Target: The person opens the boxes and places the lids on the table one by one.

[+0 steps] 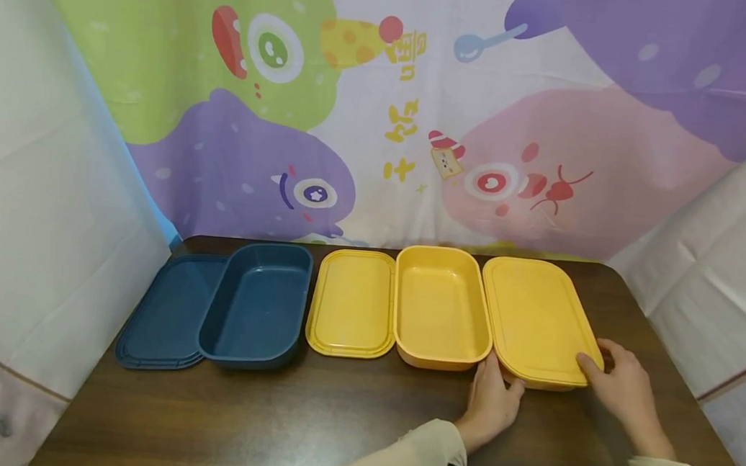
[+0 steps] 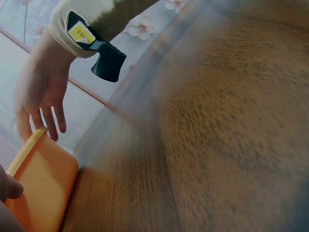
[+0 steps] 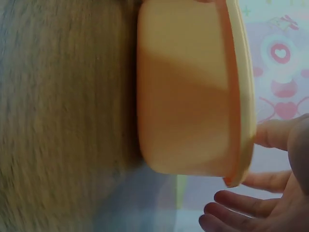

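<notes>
From the head view, the lidded yellow box (image 1: 538,322) lies at the right of the brown table (image 1: 308,416), long axis pointing away from the person. The left hand (image 1: 490,400) and right hand (image 1: 622,387) touch its near corners with relaxed fingers.

In the left wrist view, the right hand (image 2: 41,96) hangs with straight fingers at the lid edge.

In the right wrist view, the box (image 3: 188,92) sits on the woodgrain; cartoon cloth hangs behind.

Brown wooden table (image 1: 308,416). At 9 o'clock: 1 dark blue box (image 1: 257,304) overlapping 1 blue lid (image 1: 162,316). Centre: yellow lid (image 1: 351,302), touching open yellow box (image 1: 441,306). Cartoon monster backdrop (image 1: 382,104) at 12 o'clock.
</notes>
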`<act>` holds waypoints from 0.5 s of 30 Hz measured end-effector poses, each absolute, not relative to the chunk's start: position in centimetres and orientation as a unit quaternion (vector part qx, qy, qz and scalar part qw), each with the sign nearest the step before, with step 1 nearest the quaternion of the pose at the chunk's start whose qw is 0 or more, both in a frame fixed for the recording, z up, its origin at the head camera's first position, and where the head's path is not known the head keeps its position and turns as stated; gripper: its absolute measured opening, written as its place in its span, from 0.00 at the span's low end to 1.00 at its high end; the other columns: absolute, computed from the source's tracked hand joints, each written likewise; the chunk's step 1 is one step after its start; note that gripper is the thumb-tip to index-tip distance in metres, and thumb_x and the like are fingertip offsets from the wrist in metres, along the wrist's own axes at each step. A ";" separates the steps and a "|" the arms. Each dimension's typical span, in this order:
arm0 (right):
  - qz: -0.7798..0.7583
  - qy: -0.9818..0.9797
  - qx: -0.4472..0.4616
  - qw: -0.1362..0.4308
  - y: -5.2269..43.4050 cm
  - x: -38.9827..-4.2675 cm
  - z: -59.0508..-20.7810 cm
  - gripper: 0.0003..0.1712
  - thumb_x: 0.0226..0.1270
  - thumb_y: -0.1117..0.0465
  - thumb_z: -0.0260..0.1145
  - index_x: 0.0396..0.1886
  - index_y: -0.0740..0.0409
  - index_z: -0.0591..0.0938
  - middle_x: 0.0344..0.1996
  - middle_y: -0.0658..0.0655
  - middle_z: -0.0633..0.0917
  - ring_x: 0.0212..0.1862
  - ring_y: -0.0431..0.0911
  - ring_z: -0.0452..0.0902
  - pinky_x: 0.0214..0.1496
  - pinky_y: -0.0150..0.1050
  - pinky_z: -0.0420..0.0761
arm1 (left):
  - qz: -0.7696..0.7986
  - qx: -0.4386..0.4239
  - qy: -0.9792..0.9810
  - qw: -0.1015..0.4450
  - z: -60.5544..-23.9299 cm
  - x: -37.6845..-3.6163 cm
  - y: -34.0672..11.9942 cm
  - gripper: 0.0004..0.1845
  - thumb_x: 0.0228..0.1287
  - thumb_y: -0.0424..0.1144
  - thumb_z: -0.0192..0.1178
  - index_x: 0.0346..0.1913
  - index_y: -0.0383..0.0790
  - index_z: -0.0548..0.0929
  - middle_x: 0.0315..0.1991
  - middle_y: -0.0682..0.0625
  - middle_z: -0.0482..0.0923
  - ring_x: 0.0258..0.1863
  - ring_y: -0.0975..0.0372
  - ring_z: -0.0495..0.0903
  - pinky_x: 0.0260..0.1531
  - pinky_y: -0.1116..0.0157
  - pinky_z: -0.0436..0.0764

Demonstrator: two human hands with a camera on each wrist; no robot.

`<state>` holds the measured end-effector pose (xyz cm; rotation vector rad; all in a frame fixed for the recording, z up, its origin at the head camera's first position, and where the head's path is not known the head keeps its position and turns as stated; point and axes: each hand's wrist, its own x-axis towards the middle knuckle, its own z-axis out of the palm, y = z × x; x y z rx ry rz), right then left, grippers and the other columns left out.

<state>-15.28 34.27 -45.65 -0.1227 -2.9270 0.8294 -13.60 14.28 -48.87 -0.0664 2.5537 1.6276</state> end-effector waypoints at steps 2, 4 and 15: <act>0.264 -0.962 -0.033 0.055 34.1 -15.1 -45.3 0.37 0.72 0.48 0.57 0.62 0.78 0.67 0.54 0.81 0.71 0.52 0.73 0.69 0.50 0.66 0.70 | 0.536 -0.021 0.842 0.056 -48.9 -13.6 14.3 0.35 0.63 0.45 0.62 0.71 0.43 0.65 0.63 0.47 0.73 0.63 0.57 0.72 0.63 0.61 0.72; 0.257 -0.964 -0.023 0.064 33.8 -14.9 -44.9 0.37 0.71 0.47 0.59 0.62 0.77 0.68 0.55 0.81 0.71 0.55 0.74 0.67 0.52 0.68 0.68 | 0.536 -0.019 0.842 0.055 -48.9 -13.6 14.3 0.34 0.63 0.44 0.63 0.71 0.43 0.65 0.63 0.48 0.73 0.63 0.57 0.73 0.62 0.61 0.72; 0.243 -0.961 0.081 0.105 31.4 -14.3 -43.2 0.25 0.66 0.53 0.66 0.53 0.70 0.80 0.51 0.73 0.79 0.53 0.70 0.74 0.50 0.66 0.72 | 0.537 -0.016 0.842 0.054 -48.8 -13.6 14.1 0.35 0.63 0.44 0.62 0.72 0.43 0.64 0.64 0.47 0.72 0.65 0.58 0.71 0.63 0.62 0.72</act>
